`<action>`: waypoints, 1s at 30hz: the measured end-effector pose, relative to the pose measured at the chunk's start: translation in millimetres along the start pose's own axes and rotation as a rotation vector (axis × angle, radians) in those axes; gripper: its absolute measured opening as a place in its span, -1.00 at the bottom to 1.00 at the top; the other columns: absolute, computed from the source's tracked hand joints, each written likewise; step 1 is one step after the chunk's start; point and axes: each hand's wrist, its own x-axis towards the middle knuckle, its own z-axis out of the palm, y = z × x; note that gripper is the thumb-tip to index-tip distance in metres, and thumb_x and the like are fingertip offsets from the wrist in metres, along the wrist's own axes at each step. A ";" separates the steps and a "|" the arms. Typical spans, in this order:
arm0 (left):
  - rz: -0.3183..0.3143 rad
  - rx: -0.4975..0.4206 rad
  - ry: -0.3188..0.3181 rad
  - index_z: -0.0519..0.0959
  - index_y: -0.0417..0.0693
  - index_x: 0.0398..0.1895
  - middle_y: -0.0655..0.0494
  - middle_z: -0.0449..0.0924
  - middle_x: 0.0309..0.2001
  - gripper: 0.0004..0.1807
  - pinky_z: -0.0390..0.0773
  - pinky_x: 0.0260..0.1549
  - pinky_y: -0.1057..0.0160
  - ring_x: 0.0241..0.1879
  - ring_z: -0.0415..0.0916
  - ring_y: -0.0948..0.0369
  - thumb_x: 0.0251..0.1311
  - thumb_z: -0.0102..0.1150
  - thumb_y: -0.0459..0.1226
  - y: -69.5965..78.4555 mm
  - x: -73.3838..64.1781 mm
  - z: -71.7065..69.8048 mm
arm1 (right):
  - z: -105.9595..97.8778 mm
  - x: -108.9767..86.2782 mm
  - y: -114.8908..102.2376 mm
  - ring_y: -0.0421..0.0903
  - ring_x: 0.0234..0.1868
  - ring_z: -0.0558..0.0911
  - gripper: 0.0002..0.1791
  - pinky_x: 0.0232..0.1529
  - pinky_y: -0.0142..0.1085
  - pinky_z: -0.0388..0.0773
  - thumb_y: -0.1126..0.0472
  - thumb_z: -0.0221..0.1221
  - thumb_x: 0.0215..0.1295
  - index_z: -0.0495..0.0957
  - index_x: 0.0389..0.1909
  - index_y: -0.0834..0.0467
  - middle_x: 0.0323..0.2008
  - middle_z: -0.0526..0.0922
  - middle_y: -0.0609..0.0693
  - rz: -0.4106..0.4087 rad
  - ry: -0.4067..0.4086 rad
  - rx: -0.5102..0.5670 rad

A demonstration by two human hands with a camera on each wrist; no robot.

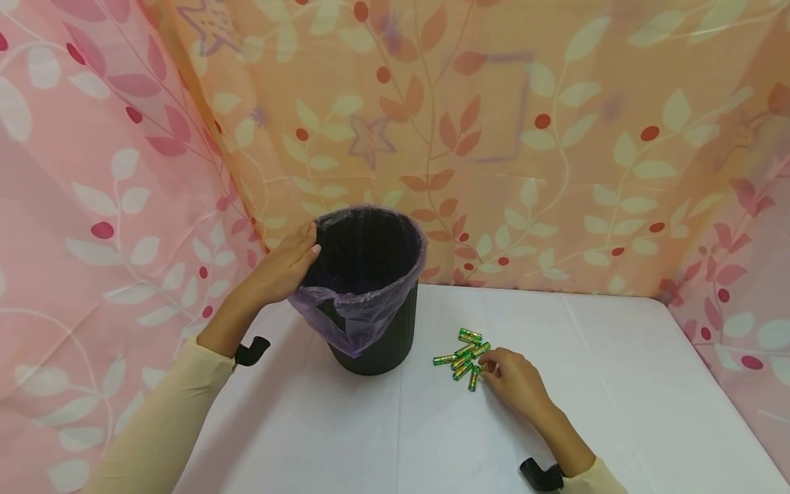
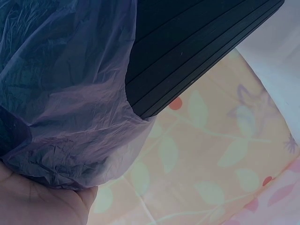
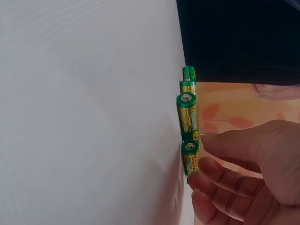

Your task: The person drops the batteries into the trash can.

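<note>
A dark ribbed trash bin (image 1: pixel 404 322) stands on the table, lined with a translucent purple plastic bag (image 1: pixel 364 322) folded over its rim. My left hand (image 1: pixel 289 266) rests against the bin's left side at the rim, fingers extended along it; in the left wrist view its palm (image 2: pixel 42 201) lies against the bag. Several green and gold batteries (image 1: pixel 461 360) lie in a loose pile right of the bin. At the pile's right edge is my right hand (image 1: pixel 515 381), thumb and bent fingertips right at a battery (image 3: pixel 191 157); I cannot tell whether they pinch it.
A white cloth covers the table (image 1: pixel 555 343). Behind it hangs an orange leaf-patterned curtain (image 1: pixel 481 206), close to the bin. Pink patterned curtains (image 1: pixel 148 226) flank the left and right sides. Black straps with mounts (image 1: pixel 252 351) sit on both wrists.
</note>
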 end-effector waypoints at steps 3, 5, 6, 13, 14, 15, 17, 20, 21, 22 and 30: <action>-0.001 0.000 -0.001 -0.14 -0.39 0.57 -0.28 -0.26 0.61 -0.32 -0.30 0.54 -0.07 0.60 -0.34 -0.13 0.62 -0.37 -0.11 0.0 0.1 0.5 | 0.2 -0.9 0.7 -0.23 -0.48 0.45 -0.78 -0.49 -0.31 0.42 0.37 0.45 0.08 0.74 -0.23 0.16 -0.46 0.58 -0.15 0.016 -0.004 -0.018; 0.000 -0.001 0.000 -0.14 -0.40 0.57 -0.28 -0.26 0.61 -0.32 -0.30 0.54 -0.07 0.60 -0.34 -0.13 0.62 -0.37 -0.11 0.1 0.2 0.8 | 1.0 -1.1 1.5 -0.22 -0.48 0.45 -0.79 -0.49 -0.30 0.42 0.36 0.45 0.08 0.74 -0.23 0.15 -0.47 0.57 -0.15 0.024 -0.010 -0.029; 0.002 -0.001 0.001 -0.14 -0.40 0.57 -0.28 -0.26 0.61 -0.32 -0.30 0.54 -0.08 0.60 -0.34 -0.14 0.62 -0.37 -0.11 0.1 0.5 1.0 | 1.2 -1.1 1.8 -0.22 -0.48 0.45 -0.80 -0.49 -0.30 0.42 0.35 0.45 0.08 0.74 -0.24 0.15 -0.47 0.57 -0.15 0.027 -0.012 -0.033; 0.008 0.007 0.003 -0.13 -0.41 0.56 -0.29 -0.25 0.60 -0.32 -0.30 0.54 -0.07 0.60 -0.33 -0.14 0.62 -0.37 -0.12 1.0 1.8 1.2 | 2.0 -1.2 5.6 -0.18 -0.47 0.45 -0.90 -0.50 -0.27 0.42 0.25 0.44 0.15 0.72 -0.32 0.09 -0.48 0.55 -0.14 0.047 -0.012 -0.075; 0.008 0.008 0.002 -0.12 -0.42 0.56 -0.30 -0.25 0.60 -0.32 -0.29 0.54 -0.07 0.60 -0.33 -0.14 0.62 -0.37 -0.12 0.8 1.6 1.3 | 1.9 -1.7 6.2 -0.18 -0.47 0.46 -0.90 -0.51 -0.27 0.42 0.25 0.43 0.15 0.71 -0.33 0.08 -0.48 0.55 -0.14 0.049 -0.007 -0.080; 0.006 0.008 0.000 -0.13 -0.42 0.56 -0.29 -0.25 0.60 -0.32 -0.30 0.54 -0.07 0.60 -0.33 -0.14 0.62 -0.37 -0.12 0.6 1.3 1.5 | 1.9 -1.8 6.6 -0.18 -0.47 0.46 -0.90 -0.51 -0.26 0.43 0.25 0.43 0.15 0.70 -0.35 0.08 -0.48 0.56 -0.14 0.053 -0.001 -0.085; 0.002 0.007 -0.002 -0.13 -0.41 0.56 -0.29 -0.26 0.60 -0.32 -0.30 0.54 -0.07 0.60 -0.34 -0.14 0.62 -0.37 -0.12 0.4 0.9 1.5 | 1.7 -1.6 7.5 -0.17 -0.47 0.48 -0.89 -0.52 -0.26 0.44 0.27 0.44 0.14 0.68 -0.37 0.07 -0.49 0.57 -0.14 0.063 0.016 -0.090; 0.002 0.002 -0.003 -0.14 -0.41 0.57 -0.29 -0.26 0.60 -0.32 -0.31 0.54 -0.07 0.60 -0.35 -0.14 0.62 -0.38 -0.12 0.6 0.9 1.1 | -0.1 -1.1 8.5 -0.17 -0.48 0.50 -0.87 -0.53 -0.25 0.45 0.31 0.43 0.13 0.66 -0.41 0.07 -0.51 0.60 -0.13 0.082 0.036 -0.088; 0.002 0.000 -0.002 -0.14 -0.41 0.57 -0.29 -0.26 0.60 -0.31 -0.31 0.54 -0.07 0.60 -0.35 -0.14 0.62 -0.38 -0.11 0.6 0.9 0.8 | -0.9 -0.7 8.6 -0.16 -0.48 0.49 -0.87 -0.53 -0.24 0.45 0.32 0.43 0.13 0.66 -0.42 0.07 -0.51 0.60 -0.13 0.090 0.040 -0.089; 0.004 0.000 0.000 -0.14 -0.41 0.57 -0.29 -0.26 0.60 -0.31 -0.31 0.54 -0.07 0.60 -0.35 -0.14 0.62 -0.38 -0.11 0.6 1.0 0.6 | -1.6 -0.4 8.8 -0.16 -0.49 0.49 -0.87 -0.53 -0.24 0.45 0.33 0.42 0.13 0.66 -0.43 0.08 -0.51 0.61 -0.12 0.098 0.040 -0.087; -0.002 -0.004 -0.001 -0.14 -0.42 0.56 -0.29 -0.26 0.60 -0.32 -0.31 0.54 -0.08 0.60 -0.36 -0.15 0.62 -0.38 -0.12 0.0 0.4 0.5 | -6.8 0.7 10.1 -0.16 -0.54 0.47 -0.81 -0.59 -0.27 0.40 0.41 0.30 0.10 0.67 -0.23 0.21 -0.52 0.57 -0.10 0.144 -0.017 -0.101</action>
